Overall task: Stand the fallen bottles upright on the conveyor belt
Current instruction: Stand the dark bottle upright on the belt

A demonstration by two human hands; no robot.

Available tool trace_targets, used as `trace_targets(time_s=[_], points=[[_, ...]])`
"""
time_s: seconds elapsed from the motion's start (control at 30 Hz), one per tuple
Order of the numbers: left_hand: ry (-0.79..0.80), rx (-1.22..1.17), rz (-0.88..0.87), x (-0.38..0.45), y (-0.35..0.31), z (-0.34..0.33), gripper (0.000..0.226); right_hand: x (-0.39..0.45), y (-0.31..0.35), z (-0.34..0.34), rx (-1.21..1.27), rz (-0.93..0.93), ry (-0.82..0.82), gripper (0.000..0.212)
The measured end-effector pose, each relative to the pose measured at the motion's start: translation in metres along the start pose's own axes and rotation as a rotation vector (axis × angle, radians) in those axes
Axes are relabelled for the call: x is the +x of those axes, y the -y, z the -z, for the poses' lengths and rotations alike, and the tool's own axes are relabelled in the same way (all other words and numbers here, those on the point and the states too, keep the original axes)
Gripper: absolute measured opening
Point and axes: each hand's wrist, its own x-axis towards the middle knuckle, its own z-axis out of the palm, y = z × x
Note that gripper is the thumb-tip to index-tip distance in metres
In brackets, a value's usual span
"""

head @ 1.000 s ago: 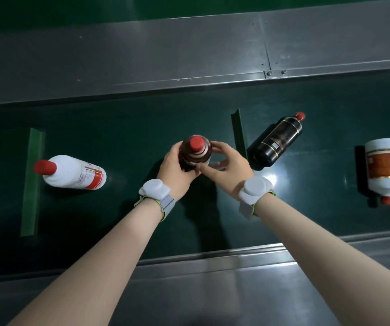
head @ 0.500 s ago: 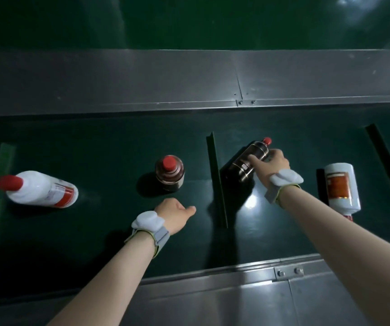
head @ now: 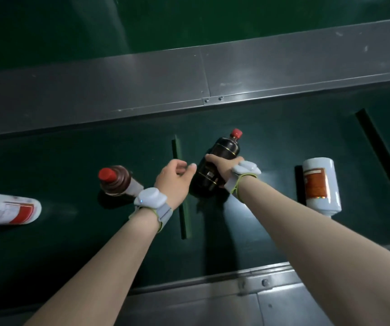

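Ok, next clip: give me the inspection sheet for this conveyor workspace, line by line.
Surface: dark green conveyor belt with raised cross cleats, between grey metal side rails.
Job's things: brown bottle with red cap stands upright; black bottle tilted, partly raised; white bottle at left and white bottle at right lie on their sides.
Clutter: nothing seen.
Grippers: right hand grips the black bottle's body; left hand, empty and part curled, is beside that bottle; contact cannot be told. Both wrists carry grey bands.
Cables: nothing seen.
Surroundings: dark green surface beyond the far rail, otherwise dim.
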Motion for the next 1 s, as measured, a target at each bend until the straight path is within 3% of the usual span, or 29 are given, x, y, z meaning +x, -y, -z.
trace_targets(time_s=[0.07,0.2,0.33,0.5,0.8,1.0], points=[[0.034,0.072,-0.031,0.002,-0.012,-0.018,0.051,-0.009,-0.002,0.019,-0.109,0.141,-0.047,0.104],[0.091,0.098,-0.122,-0.003,-0.028,-0.044,0.078,-0.022,-0.005,0.056,-0.255,0.475,0.002,0.077],[0.022,0.058,-0.199,-0.008,-0.036,-0.066,0.073,-0.03,-0.011,0.073,-0.297,0.685,0.031,0.073],[0.013,0.203,-0.221,-0.021,-0.036,-0.091,0.082,-0.02,-0.038,0.084,-0.293,0.775,0.075,0.067],[0.056,0.33,-0.184,-0.029,-0.039,-0.11,0.063,-0.007,-0.058,0.097,-0.244,0.673,0.124,0.074],[0.108,0.389,-0.217,-0.045,-0.044,-0.093,0.077,-0.014,-0.063,0.106,-0.314,0.702,0.113,0.079]])
